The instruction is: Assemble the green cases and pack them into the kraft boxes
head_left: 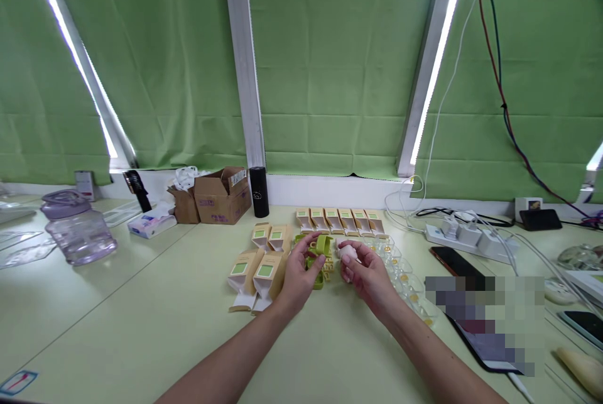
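Note:
My left hand (303, 267) has its fingers closed on a small yellow-green plastic piece (323, 245), hollow and rounded. Just to the right, my right hand (365, 271) pinches a small white lump (347, 254); its exact kind is unclear. The two hands are apart. More green pieces (318, 279) lie on the table under my left hand, with small yellow parts (328, 264) beside them. Clear plastic cups (404, 278) with yellow bits in them stand in rows right of my right hand. Cream boxes with open flaps (267, 273) stand left of my left hand.
A row of cream boxes (340, 222) stands behind my hands. Cardboard boxes (222, 195), a black cylinder (259, 191), a tissue pack (152, 222) and a purple jug (79, 228) are to the left. A power strip (471, 239), cables and phones (456, 264) lie to the right.

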### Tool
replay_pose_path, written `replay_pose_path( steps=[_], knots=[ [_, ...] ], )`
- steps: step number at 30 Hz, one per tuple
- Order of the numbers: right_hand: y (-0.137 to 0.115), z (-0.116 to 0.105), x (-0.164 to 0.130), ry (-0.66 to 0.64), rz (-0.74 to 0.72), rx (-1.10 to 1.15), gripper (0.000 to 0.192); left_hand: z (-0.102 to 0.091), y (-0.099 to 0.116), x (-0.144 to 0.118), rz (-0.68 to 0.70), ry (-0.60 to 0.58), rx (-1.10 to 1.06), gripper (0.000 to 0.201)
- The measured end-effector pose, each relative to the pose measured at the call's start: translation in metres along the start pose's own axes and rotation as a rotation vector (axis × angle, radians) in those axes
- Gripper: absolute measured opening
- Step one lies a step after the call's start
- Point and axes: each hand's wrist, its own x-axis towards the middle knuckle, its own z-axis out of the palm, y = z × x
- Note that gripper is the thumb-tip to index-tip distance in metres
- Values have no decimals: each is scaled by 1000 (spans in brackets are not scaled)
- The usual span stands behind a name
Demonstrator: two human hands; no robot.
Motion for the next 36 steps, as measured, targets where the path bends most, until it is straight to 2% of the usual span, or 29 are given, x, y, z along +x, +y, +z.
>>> replay_pose_path(
  steps=[6, 13, 20, 36],
  knots=[
    [-5, 3, -3, -55, -18, 32, 59, -1, -8, 2, -7, 14, 22, 53],
    [5, -5, 4, 22, -84, -96, 51, 0, -1, -1, 40, 3, 140, 48],
    [7, -4, 4, 6, -121, -226, 52, 3, 5, -3, 62, -40, 205, 44],
    [3, 1, 1, -8, -112, -287, 49, 4, 4, -5, 73, -46, 240, 44]
  ],
)
